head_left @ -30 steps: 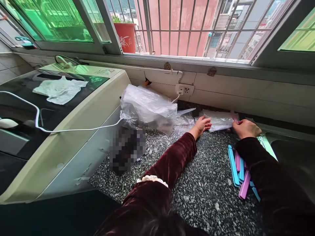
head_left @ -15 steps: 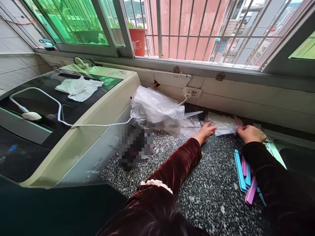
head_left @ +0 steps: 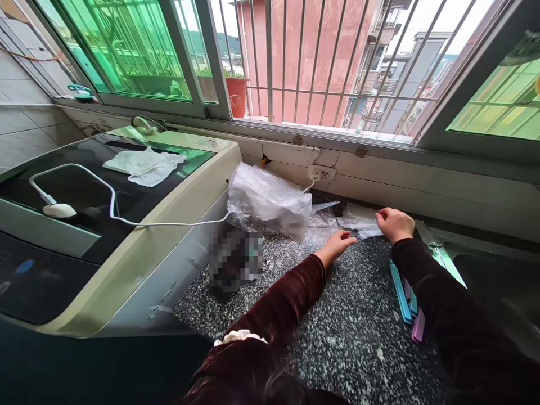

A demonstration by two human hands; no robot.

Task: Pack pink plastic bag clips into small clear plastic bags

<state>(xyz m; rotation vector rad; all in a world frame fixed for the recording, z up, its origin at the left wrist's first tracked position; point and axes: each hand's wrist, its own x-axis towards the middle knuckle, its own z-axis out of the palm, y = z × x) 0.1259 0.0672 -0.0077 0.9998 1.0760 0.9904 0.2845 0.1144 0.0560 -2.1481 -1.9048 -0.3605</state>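
Note:
My right hand [head_left: 394, 224] is closed on a small clear plastic bag [head_left: 358, 219] lying on the speckled granite counter [head_left: 337, 326] near the back wall. My left hand [head_left: 338, 245] lies just in front of that bag, fingers stretched out and resting on the counter, holding nothing. Under my right forearm lies a pile of blue and pink sealing clips [head_left: 405, 298]. Both arms wear dark red velvet sleeves.
A big crumpled plastic bag [head_left: 270, 199] sits at the counter's back left. A washing machine [head_left: 126, 225] stands to the left with a white cloth [head_left: 145, 165] and a white cable [head_left: 113, 208] on its lid. A wall socket [head_left: 320, 173] is behind; a sink [head_left: 493, 275] lies right.
My right hand has slid left along the small bag. My left hand has drawn back off the bag toward me. The pink clip seen by the right hand no longer shows.

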